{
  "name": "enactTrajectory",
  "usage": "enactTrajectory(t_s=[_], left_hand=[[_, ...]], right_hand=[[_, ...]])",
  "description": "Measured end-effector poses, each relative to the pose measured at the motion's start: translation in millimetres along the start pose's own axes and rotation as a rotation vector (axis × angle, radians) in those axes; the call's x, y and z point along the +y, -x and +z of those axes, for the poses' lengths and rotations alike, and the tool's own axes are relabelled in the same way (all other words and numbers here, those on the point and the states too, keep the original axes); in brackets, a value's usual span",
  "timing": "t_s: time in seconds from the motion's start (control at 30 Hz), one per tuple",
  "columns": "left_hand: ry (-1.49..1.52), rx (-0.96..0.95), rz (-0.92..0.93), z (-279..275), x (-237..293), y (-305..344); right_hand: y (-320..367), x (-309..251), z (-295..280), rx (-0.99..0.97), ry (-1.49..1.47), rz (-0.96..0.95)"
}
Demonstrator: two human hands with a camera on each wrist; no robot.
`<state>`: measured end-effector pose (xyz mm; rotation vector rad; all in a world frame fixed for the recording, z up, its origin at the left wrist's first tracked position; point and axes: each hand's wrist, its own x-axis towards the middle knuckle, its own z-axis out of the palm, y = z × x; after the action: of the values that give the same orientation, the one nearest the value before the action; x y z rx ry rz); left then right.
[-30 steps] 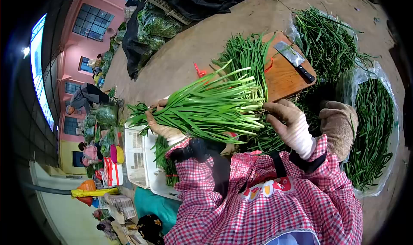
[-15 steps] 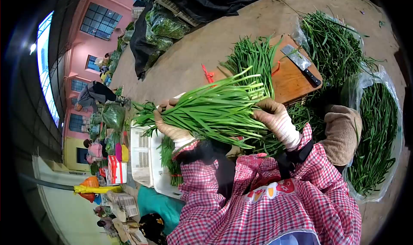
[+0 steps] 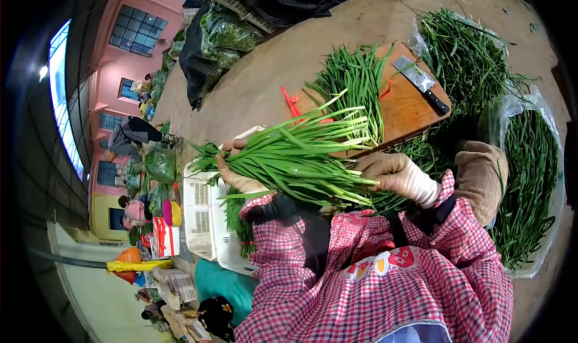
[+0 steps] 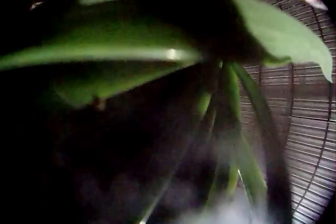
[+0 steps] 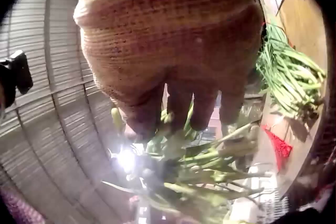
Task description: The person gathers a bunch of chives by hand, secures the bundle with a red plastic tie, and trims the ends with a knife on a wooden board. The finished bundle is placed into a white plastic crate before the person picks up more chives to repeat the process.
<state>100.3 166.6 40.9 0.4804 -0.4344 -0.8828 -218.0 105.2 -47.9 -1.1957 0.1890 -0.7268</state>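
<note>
A large loose bunch of garlic chives (image 3: pixel 301 156) lies across the front of the body in the head view, pale stem ends pointing right. My gloved left hand (image 3: pixel 241 177) grips the bunch near the leaf tips, its fingers partly hidden behind the leaves. At the stem ends, my gloved right hand (image 3: pixel 400 175) pinches some stems between thumb and fingers. The right wrist view shows the knitted glove (image 5: pixel 168 40) with its fingers reaching down to the stems (image 5: pixel 205 176). Dark leaves (image 4: pixel 126 50) fill much of the left wrist view.
Another chive bundle (image 3: pixel 355 90) lies on a wooden board (image 3: pixel 409 111) beside a cleaver (image 3: pixel 421 81). Red ties (image 3: pixel 291 102) lie nearby. Plastic bags of greens (image 3: pixel 533 174) stand at right, white crates (image 3: pixel 201 213) at left. People and more produce are in the background.
My right hand moved left to the stem ends, then slightly down and right along them, its fingers closing in on the stems. The left hand kept its grip on the bunch.
</note>
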Motion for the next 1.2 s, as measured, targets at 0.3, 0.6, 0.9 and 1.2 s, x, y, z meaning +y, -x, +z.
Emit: enactTrajectory(t_s=[0.3,0.6,0.9,1.2], left_hand=[[0.067,-0.195,-0.087,-30,21,-17],[0.344,-0.400,-0.392,-1,19,-18],[0.297,-0.326,-0.376,10,17,-10],[0.590,-0.519,-0.582,-85,59,-45]], right_hand=[[43,-30,-54,-0.277,1.525,0.481],[-5,-49,14,0.105,0.993,-0.035],[-18,-18,35,0.107,0.214,0.175],[34,-40,-16,-0.279,0.082,0.613]])
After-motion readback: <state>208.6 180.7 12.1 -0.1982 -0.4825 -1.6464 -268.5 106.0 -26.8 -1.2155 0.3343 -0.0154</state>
